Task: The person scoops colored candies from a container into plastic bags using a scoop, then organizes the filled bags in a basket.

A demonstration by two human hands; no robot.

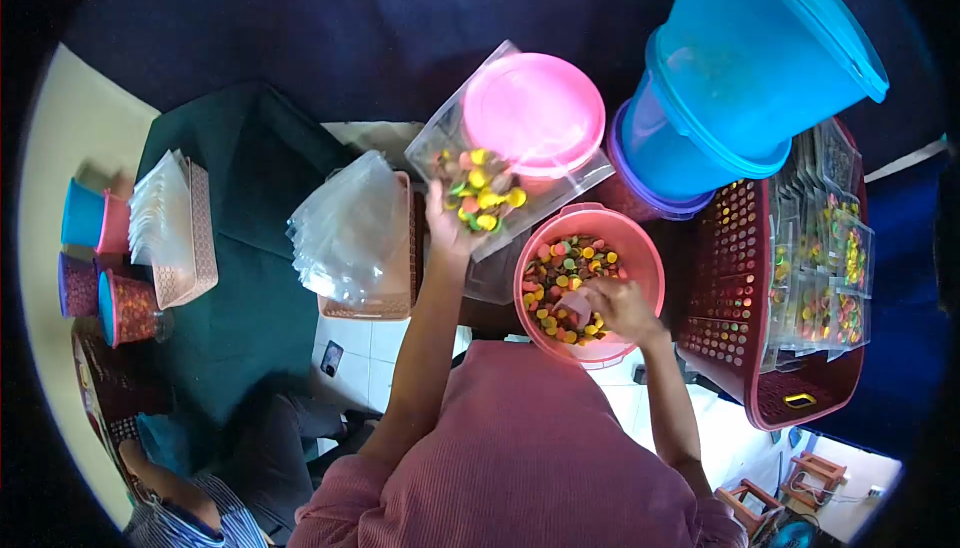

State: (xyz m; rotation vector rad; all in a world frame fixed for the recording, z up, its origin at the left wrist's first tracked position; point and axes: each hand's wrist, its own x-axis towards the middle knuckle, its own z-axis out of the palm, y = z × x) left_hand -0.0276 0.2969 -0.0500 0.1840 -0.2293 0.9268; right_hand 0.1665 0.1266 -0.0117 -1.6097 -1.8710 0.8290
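My left hand (447, 223) grips a clear plastic bag (484, 188) with colourful round candies gathered at its near end. Beside the bag is a pink lid (534, 113). Inside a pink bucket (655, 278) lie many yellow, brown, red and green candies (568, 263). My right hand (625, 310) reaches into this bucket, closed on a small pink scoop (574, 306) that rests among the candies.
Blue buckets (735, 58) stand at the upper right, one on a purple-rimmed tub (650, 193). A red basket (735, 298) holds filled bags (840, 278). Empty bags (350, 228) lie on a basket (385, 306) at left. Another person's arm (165, 478) shows lower left.
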